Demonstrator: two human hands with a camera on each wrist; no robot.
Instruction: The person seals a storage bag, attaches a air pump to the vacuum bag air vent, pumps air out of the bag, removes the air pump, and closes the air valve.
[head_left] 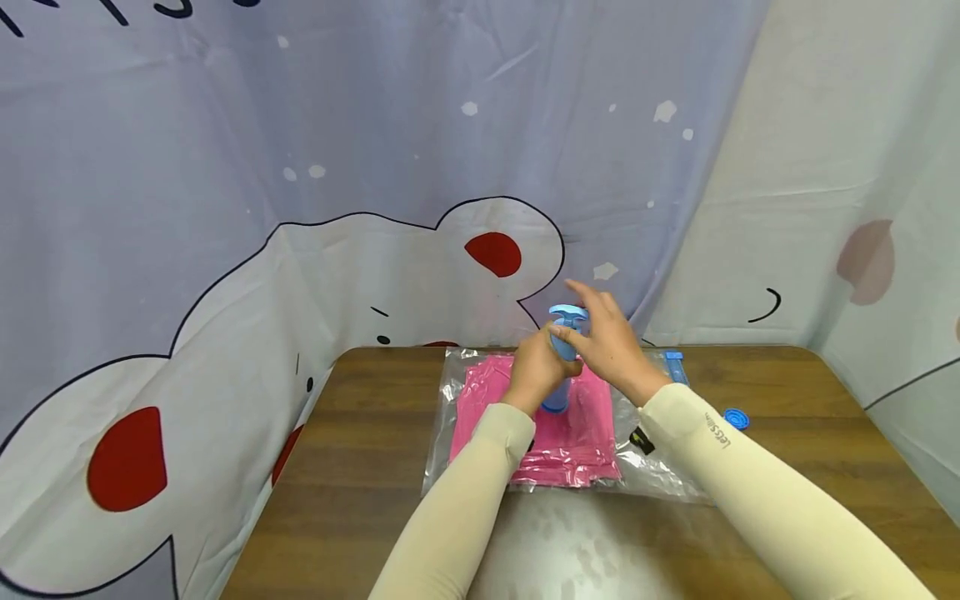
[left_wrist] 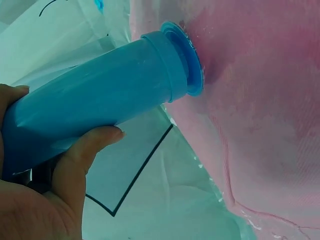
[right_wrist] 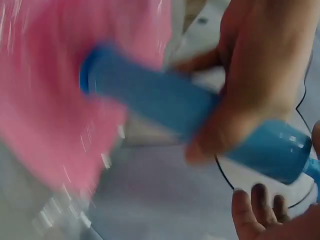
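Observation:
My left hand (head_left: 536,371) grips the barrel of a blue hand pump (left_wrist: 95,95), its thumb along the side. The pump's foot meets the pink contents of a clear plastic storage bag (head_left: 442,450). Pink cloth (head_left: 577,425) lies inside the bag. At the pump's top, my right hand (head_left: 615,346) is by the T-shaped handle (head_left: 567,312), fingers spread and thumb near the upper barrel. The right wrist view is blurred; it shows the pump rod (right_wrist: 313,169) between the right thumb and loose fingers, while the handle is out of frame.
A blue ribbed round cap (head_left: 736,418) lies on the wooden table (head_left: 375,433) right of the bag. At the bag's back right is a blue plastic piece (head_left: 674,365). A black patch (head_left: 641,440) shows near the right sleeve. Printed curtains (head_left: 375,125) hang behind the table.

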